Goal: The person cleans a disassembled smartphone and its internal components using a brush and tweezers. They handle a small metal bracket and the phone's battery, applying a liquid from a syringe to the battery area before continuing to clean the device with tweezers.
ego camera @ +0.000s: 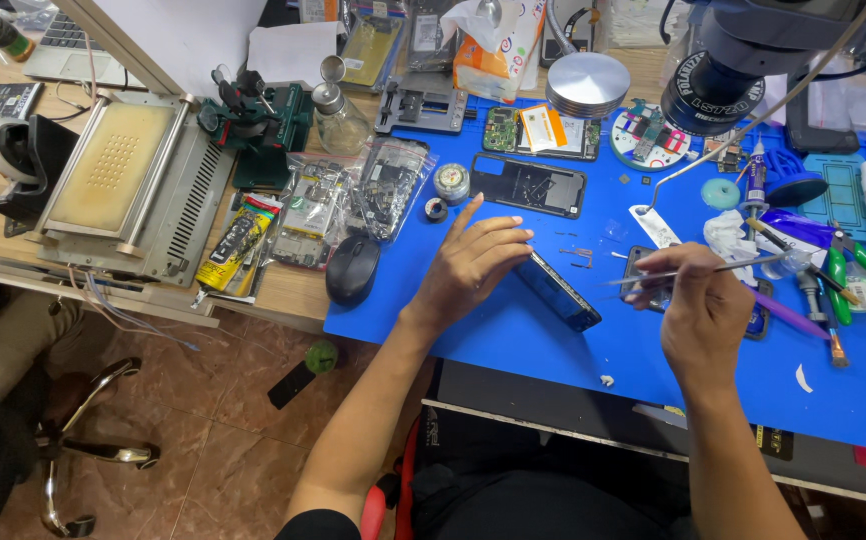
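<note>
My left hand (470, 265) grips a dark smartphone (559, 292), tilted up on its edge on the blue work mat (513, 335). The index finger points up and away from it. My right hand (701, 305) pinches thin metal tweezers (698, 270), whose tip points left toward the phone's upper end. Under the right hand lies a small dark tray (639, 268), partly hidden. A few tiny metal parts (579, 256) lie on the mat between the hands.
A black phone back cover (528, 185) and a circuit board (541, 132) lie farther back. A black mouse (352, 269) sits at the mat's left edge. Green-handled pliers (858, 265), a microscope head (718, 90) and a screen-separator machine (128, 185) surround the mat.
</note>
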